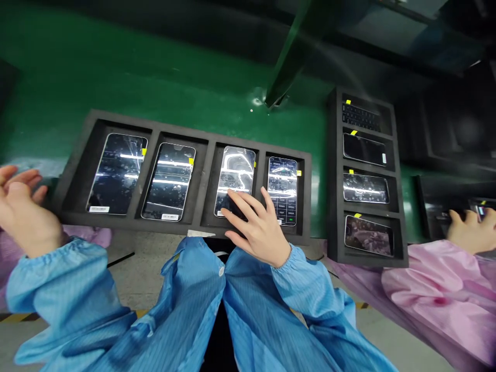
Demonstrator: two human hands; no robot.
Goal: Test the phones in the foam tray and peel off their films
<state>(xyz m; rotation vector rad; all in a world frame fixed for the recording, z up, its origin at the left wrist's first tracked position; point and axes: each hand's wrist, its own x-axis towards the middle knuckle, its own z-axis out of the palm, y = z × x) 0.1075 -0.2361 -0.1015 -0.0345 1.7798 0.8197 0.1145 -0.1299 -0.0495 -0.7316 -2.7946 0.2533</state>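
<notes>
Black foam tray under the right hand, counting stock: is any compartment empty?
No, all four compartments of the black foam tray hold smartphones, one beneath the right hand.

This is an electronics assembly line in a factory. Beneath the right hand's fingers (pixel 242 199) sits a black foam tray (pixel 182 129) of smartphones (pixel 168 181) on a green surface (pixel 155 77), with a second foam tray (pixel 334 155) to their right. Beyond that is a co-worker's pink smock (pixel 434 289). Nearer the fingers is a blue striped smock (pixel 251 299), and yellow-and-black hazard tape (pixel 15 317) marks the floor.
</notes>
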